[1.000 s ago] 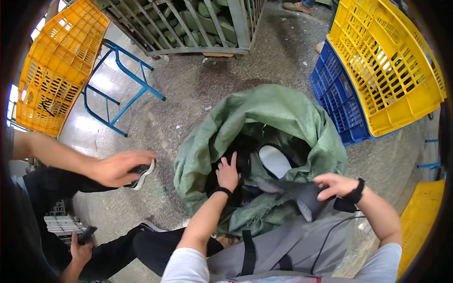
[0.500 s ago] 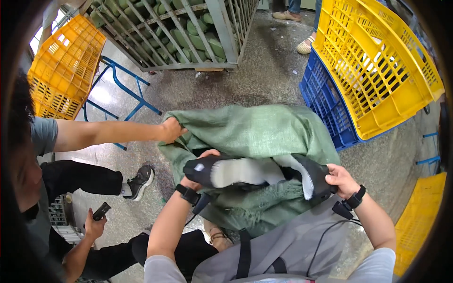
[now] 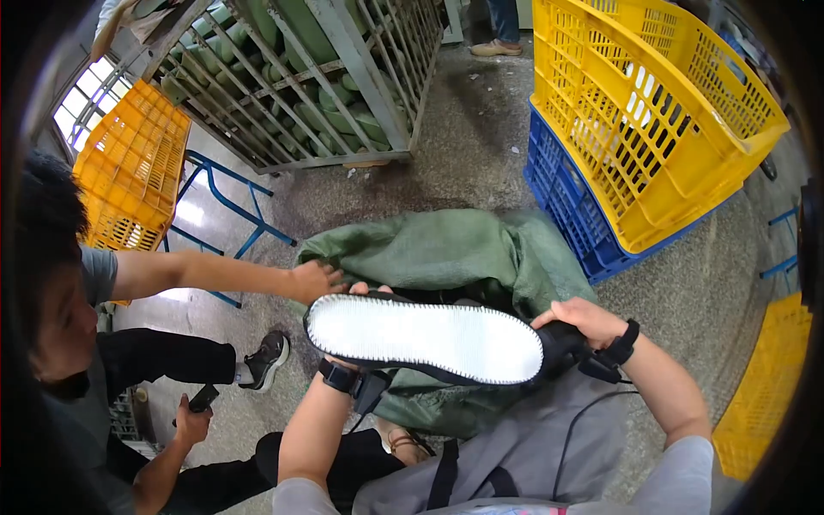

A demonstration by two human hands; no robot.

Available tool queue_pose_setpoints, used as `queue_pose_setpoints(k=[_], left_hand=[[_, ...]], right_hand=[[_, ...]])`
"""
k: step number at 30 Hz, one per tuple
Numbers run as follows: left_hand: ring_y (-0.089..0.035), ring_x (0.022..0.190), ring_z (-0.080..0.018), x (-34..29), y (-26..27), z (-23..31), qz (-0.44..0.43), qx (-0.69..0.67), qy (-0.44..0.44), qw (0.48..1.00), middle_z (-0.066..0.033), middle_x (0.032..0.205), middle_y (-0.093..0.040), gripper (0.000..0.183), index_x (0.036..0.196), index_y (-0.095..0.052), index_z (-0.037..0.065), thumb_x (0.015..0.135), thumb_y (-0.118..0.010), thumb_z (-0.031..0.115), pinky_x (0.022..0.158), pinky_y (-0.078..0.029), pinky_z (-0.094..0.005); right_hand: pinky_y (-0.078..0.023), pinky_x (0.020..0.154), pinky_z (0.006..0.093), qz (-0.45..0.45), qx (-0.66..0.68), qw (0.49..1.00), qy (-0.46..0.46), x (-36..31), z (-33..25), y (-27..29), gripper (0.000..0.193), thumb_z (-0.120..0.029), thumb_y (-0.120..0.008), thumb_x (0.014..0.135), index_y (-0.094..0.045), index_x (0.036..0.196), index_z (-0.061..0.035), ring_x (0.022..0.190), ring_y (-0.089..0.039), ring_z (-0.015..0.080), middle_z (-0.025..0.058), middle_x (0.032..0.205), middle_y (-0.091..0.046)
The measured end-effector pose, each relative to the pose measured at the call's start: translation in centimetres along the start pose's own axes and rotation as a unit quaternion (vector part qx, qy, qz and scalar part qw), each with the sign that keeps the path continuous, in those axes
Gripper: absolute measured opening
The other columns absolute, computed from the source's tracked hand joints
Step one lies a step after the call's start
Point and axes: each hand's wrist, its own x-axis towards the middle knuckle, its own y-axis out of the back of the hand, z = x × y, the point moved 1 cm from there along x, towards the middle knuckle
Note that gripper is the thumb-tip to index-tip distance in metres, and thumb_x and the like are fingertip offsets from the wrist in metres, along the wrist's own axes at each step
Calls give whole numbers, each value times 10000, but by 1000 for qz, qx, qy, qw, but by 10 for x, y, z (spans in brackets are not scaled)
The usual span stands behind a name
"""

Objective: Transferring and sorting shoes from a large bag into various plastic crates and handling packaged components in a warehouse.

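Observation:
A black shoe upper (image 3: 425, 339) lies between my hands, its white stitched bottom turned up. My left hand (image 3: 369, 290) is closed round its left end; most of the palm is hidden beneath. My right hand (image 3: 592, 322) grips a black piece (image 3: 562, 341) at the right end, seemingly a second shoe upper, mostly covered. One finger there rests by the white bottom's edge. Under both spreads a green woven sack (image 3: 429, 240), its mouth open over dark contents. A co-worker's hand (image 3: 316, 281) is at the sack's left edge.
On the left, the co-worker's other hand holds a dark phone (image 3: 204, 398). A metal cage (image 3: 365, 77) full of green shoe-last shapes stands at the back. Yellow crate (image 3: 635, 129) on blue crate (image 3: 571, 193) stands right; an orange crate (image 3: 133, 163) sits on a blue stand (image 3: 245, 202).
The shoe upper has been turned and raised so its white bottom faces up, covering most of the right-hand piece. My right hand has shifted left. The co-worker's hand has loosened from the sack.

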Motion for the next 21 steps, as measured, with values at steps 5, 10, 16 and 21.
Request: queue_pose_setpoints(k=[5, 10, 16, 21], left_hand=[[-533, 833, -233, 50, -50, 38, -114, 14, 86, 990, -97, 962, -519, 246, 966, -520, 48, 832, -562, 250, 710, -461, -354], [-550, 821, -200, 82, -90, 22, -280, 433, 168, 840, -99, 929, -556, 249, 889, -590, 1, 733, -656, 184, 708, -436, -293], [-569, 882, -152, 125, -100, -35, -300, 487, 236, 786, -71, 954, -615, 348, 989, -610, 8, 686, -671, 169, 775, -446, -283], [-593, 853, -126, 130, -92, -53, -159, 283, 385, 864, -82, 962, -615, 341, 1057, -560, -11, 754, -644, 122, 760, -492, -253]], right_hand=[[-462, 744, 246, -4, -361, 922, 138, 10, -49, 2, 388, -235, -657, 783, -596, 1076, 11, 823, -571, 108, 84, 918, -645], [-411, 544, 228, -168, -351, 920, 48, 20, -87, -30, 783, -188, -677, 762, -227, 1389, -55, 626, -516, 71, 52, 744, -604], [-471, 648, 231, -137, -116, 980, 83, 43, -70, -58, 598, -199, -694, 773, -402, 1271, -44, 787, -539, 76, 33, 991, -559], [-507, 606, 254, -1, -39, 992, 117, 42, -54, -58, 519, -200, -704, 763, -466, 1180, -4, 738, -590, 123, 71, 959, -597]])
